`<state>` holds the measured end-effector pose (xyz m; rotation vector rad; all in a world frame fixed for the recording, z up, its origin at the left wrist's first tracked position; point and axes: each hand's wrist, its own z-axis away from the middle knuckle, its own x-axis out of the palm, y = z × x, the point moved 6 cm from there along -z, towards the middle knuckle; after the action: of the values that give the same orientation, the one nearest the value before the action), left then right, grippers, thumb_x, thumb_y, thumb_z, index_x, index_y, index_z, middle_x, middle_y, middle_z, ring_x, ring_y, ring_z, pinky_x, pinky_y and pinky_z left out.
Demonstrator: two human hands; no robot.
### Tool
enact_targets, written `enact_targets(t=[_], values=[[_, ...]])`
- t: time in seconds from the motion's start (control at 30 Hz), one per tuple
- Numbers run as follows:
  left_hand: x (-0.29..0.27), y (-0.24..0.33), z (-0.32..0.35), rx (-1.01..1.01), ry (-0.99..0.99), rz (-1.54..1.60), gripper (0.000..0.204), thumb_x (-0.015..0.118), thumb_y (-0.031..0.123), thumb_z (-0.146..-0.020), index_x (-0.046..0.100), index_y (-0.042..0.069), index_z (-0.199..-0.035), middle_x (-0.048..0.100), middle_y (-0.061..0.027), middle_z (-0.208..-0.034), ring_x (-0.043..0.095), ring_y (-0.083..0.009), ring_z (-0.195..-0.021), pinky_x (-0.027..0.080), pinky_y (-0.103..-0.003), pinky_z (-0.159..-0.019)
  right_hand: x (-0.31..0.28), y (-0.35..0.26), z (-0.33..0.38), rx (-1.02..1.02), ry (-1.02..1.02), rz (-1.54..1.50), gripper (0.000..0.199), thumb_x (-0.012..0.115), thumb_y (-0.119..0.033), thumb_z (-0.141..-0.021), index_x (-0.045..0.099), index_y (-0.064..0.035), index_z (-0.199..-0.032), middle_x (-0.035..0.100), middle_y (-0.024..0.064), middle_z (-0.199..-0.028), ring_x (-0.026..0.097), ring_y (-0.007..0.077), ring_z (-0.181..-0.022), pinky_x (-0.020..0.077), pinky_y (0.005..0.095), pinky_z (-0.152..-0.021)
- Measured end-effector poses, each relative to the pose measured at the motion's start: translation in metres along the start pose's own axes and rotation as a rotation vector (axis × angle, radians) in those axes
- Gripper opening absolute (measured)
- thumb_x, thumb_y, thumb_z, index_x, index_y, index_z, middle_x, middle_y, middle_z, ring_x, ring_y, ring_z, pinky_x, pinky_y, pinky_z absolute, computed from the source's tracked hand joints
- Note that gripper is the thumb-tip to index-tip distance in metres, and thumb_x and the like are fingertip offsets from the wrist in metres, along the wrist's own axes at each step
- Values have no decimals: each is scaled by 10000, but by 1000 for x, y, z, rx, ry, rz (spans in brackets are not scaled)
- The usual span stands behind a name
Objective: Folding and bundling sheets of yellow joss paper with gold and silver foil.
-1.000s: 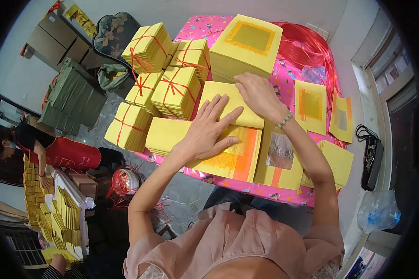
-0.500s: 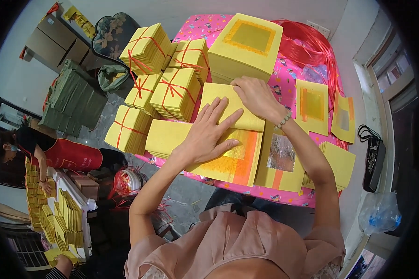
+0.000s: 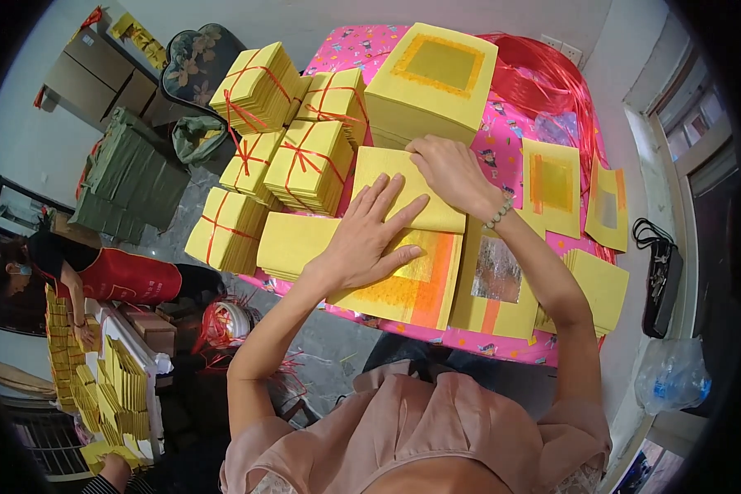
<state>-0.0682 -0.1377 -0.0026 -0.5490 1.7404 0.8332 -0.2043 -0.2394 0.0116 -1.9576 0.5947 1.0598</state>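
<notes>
Folded yellow sheet: one, under both hands, its orange-banded lower part close to the counter's front edge. Left hand: flat on the sheet, fingers spread wide, nothing gripped. Right hand: fingers bent at the fold's far side — whether they pinch paper cannot be told.

Count: tied yellow bundles, five seen, toward the left edge; tall yellow stack, one, at the rear; low folded pile, one, by the front left corner; loose foil-patched sheets, three, right of the work; right-hand pile, one, at the front right corner; red ribbon coil, one, rear right.

Room: bare cover between tall stack and right-hand sheets — a thin strip along the front edge. Writing: lettering on a co-worker's red apron, too small to tell
</notes>
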Motion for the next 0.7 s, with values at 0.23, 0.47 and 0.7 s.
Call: enact_targets(t=[0.23,0.47,0.7], values=[[1,0,1,0,14,20,693,479,589,-986,352,230,-1566,259,-268,-1596,227,-483,-1473,224,-577,-1188,-17,-22,37,-124,152,16,253,586,-115,-959,651,12,-1168,666,185,-1106,641,386,-1017,522,456,-875],[-1,-1,2,-8,-2,30,687,490,573,-988,352,229,-1566,243,-266,-1605,204,-479,-1483,215,-574,-1192,-24,-41,110,-260,74,7,358,629,-159,-943,601,-6,-1266,617,161,-1292,557,348,-1262,434,490,-1074],[2,-1,1,-12,-20,8,681,495,564,-988,355,235,-1568,231,-256,-1615,186,-474,-1493,206,-573,-1195,-18,-36,122,-269,15,14,480,643,-212,-948,545,-31,-1381,527,144,-1463,451,353,-1392,355,507,-1160]])
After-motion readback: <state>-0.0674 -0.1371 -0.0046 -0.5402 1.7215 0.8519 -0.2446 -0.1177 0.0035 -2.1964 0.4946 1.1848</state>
